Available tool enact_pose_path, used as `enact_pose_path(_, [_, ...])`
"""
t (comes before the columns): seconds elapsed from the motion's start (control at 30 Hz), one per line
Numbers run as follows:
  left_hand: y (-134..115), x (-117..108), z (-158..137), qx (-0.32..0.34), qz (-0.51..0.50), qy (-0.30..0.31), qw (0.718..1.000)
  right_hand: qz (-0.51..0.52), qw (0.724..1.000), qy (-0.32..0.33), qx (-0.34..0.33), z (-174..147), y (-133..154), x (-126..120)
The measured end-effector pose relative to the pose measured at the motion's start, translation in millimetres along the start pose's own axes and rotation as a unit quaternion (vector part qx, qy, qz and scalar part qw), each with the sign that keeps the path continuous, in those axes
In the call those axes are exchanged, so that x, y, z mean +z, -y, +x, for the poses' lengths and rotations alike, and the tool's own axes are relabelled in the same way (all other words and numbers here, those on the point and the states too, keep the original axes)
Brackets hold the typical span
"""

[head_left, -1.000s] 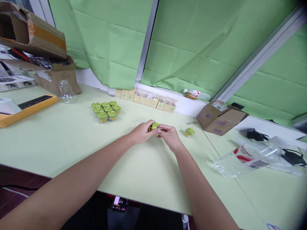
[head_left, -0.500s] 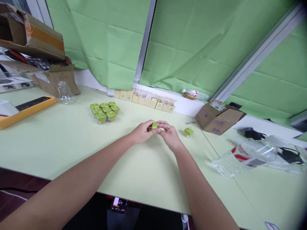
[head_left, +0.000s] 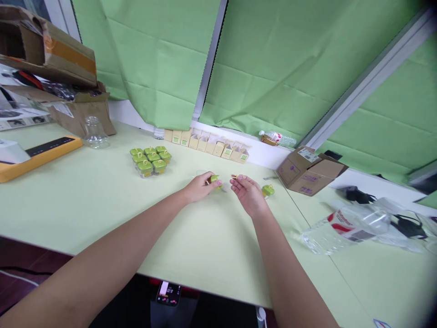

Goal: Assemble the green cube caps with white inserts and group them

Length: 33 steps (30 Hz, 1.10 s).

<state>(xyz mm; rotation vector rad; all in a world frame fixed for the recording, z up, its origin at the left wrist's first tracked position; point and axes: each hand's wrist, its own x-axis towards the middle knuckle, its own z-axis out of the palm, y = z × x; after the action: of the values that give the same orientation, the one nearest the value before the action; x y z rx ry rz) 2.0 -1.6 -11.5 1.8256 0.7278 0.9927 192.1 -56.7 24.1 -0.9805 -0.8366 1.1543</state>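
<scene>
My left hand point(head_left: 200, 187) is closed around a small green lid point(head_left: 214, 179), its thumb pressed on top. A short gap to the right, my right hand point(head_left: 251, 195) pinches a small yellow loop point(head_left: 234, 177) between thumb and fingertips. Partly behind that hand stands a little clear box with a green lid point(head_left: 268, 190). Several similar green-lidded boxes point(head_left: 145, 167) are grouped to the left, each with a yellow loop on top. A faint clear piece point(head_left: 200, 173) lies just behind my left hand.
Along the wall runs a row of small cardboard boxes point(head_left: 205, 141). A larger carton point(head_left: 309, 172) and a big clear bottle point(head_left: 341, 230) are on the right. To the left are a glass jar point(head_left: 94, 133), an orange-edged power strip point(head_left: 51, 152) and stacked cartons point(head_left: 70, 54).
My hands have moved apart from where they met on the green lid. The right one has drawn away to the right with the yellow loop, while the left keeps the lid.
</scene>
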Motion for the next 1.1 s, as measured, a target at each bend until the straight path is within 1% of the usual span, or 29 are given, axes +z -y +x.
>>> enact_pose_path(0.1, [1.4,0.1,0.2,-0.003,0.019,0.000,1.000,0.002,1.000,-0.017,-0.001,1.0,-6.5,1.2])
enact_pose_path(0.2, [6.4,-2.0,2.3,-0.006,0.046,-0.032,0.998,-0.007,0.999,-0.036,-0.005,1.2,-9.7,2.1])
enact_pose_path(0.3, [13.8,-2.7,5.5,-0.023,0.059,-0.064,0.996,-0.036,0.998,-0.053,0.006,1.7,-10.7,2.9])
enact_pose_path(0.37, [17.4,-1.4,7.7,-0.031,0.023,-0.067,0.997,-0.063,0.996,-0.064,0.005,2.1,-11.8,3.8])
enact_pose_path(0.43, [18.1,0.7,9.6,-0.042,-0.052,-0.056,0.996,-0.114,0.991,-0.071,-0.014,2.3,-13.7,4.9])
enact_pose_path(0.5, [15.4,2.4,10.9,-0.063,-0.129,-0.039,0.989,-0.168,0.982,-0.074,-0.039,2.5,-16.0,5.7])
enact_pose_path(0.57, [10.8,2.8,11.1,-0.098,-0.180,-0.019,0.979,-0.201,0.975,-0.071,-0.058,2.4,-17.9,6.1])
enact_pose_path(0.67, [4.6,1.4,10.3,-0.146,-0.217,0.010,0.965,-0.227,0.969,-0.063,-0.074,1.8,-19.2,7.0])
enact_pose_path(0.77, [2.0,0.0,9.0,-0.161,-0.235,0.027,0.958,-0.250,0.962,-0.041,-0.102,-1.1,-19.2,10.6])
enact_pose_path(0.87, [1.0,0.7,7.7,-0.159,-0.250,0.032,0.954,-0.283,0.945,-0.011,-0.163,-8.0,-19.7,18.3])
enact_pose_path(0.93, [-0.4,2.7,6.4,-0.142,-0.247,0.033,0.958,-0.328,0.924,-0.012,-0.198,-14.0,-20.8,24.4])
enact_pose_path(1.03, [-4.2,7.6,3.8,-0.091,-0.236,0.040,0.967,-0.404,0.889,-0.032,-0.215,-21.8,-22.9,31.9])
enact_pose_path(1.1, [-6.7,11.2,2.1,-0.065,-0.231,0.051,0.970,-0.426,0.878,-0.040,-0.214,-25.0,-23.6,35.2])
